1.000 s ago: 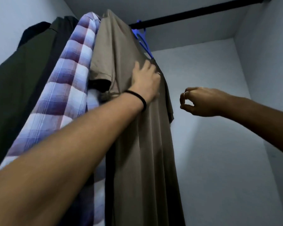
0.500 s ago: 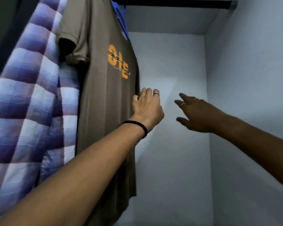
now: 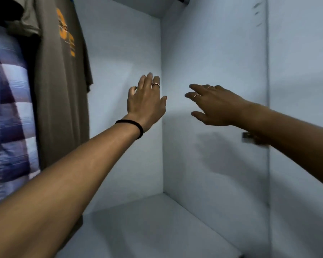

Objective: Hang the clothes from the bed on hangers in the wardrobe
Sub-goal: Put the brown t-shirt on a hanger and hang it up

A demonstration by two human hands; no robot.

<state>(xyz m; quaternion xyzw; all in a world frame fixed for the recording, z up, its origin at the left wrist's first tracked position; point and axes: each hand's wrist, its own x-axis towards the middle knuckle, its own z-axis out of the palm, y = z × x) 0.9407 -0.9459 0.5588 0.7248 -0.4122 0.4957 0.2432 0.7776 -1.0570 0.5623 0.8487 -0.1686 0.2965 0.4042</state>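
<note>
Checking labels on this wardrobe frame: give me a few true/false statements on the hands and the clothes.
1. Both hands are open and hold nothing. True: the left hand and right hand have spread fingers.
2. The left hand grips the brown T-shirt. False: the brown T-shirt hangs to the left of that hand, apart from it.
3. A checked shirt hangs left of the T-shirt. True: the checked shirt is at the picture's left edge.
4. The black band is on the right wrist. False: the black band circles the left wrist.
5. The T-shirt print is blue. False: it is orange.
</note>
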